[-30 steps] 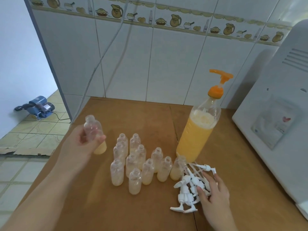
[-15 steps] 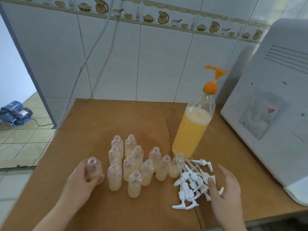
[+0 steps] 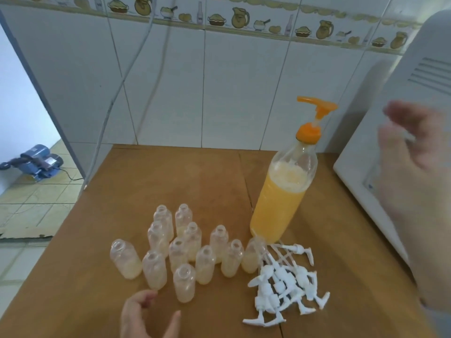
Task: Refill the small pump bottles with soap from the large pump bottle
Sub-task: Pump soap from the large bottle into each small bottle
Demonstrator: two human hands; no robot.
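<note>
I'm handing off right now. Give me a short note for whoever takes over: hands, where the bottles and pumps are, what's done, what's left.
Left hand: open, low at the table's near edge, holding nothing.
Right hand: raised at right, blurred, apparently empty.
Small bottles: uncapped, upright, clustered mid-table, each with a little soap at the bottom.
Large pump bottle: upright behind them, mostly full.
White pump heads: piled at its foot.
Done: caps off. Left: filling, recapping.

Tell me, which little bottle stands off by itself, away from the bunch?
The small bottle farthest left. A gap of bare table separates it from the other small bottles, which crowd close together. It is uncapped, with a little yellowish soap at the bottom.
</note>
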